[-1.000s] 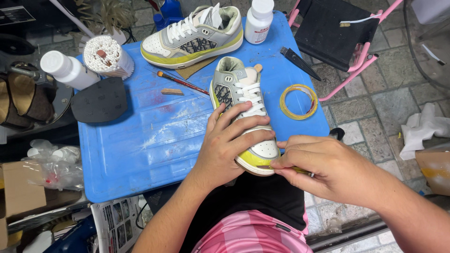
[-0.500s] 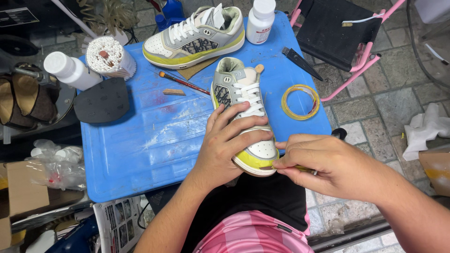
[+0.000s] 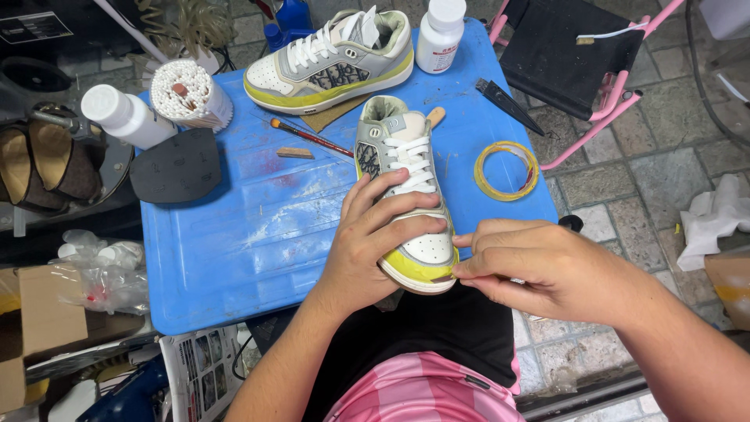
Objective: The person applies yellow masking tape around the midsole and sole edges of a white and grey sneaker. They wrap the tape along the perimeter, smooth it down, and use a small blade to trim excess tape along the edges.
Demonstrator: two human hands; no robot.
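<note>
Sneaker (image 3: 402, 195), grey and white with yellow sole and white laces: lies lengthwise at centre of frame on the blue plastic lid (image 3: 258, 234) serving as a worktop, toe toward the lower edge and overhanging the lid's near rim. Left hand (image 3: 375, 238): fingers spread, laid across the forefoot and laces from the left, palm against the shoe's side, clamping it down. Right hand (image 3: 531, 262): at lower right, fingertips pressed together in a pinch at the yellow toe edge, touching the sole; what the pinch grips cannot be made out. Second sneaker (image 3: 328, 62): matching, on its side-on profile at upper centre, well apart from both hands. Tape ring (image 3: 506, 170): yellow, right of the held shoe. Black rubber sole piece (image 3: 176, 166): left part of lid. White bottle (image 3: 125, 116) and bundle of cotton swabs (image 3: 190, 95): upper left. Brush (image 3: 308, 137): between the shoes.
</note>
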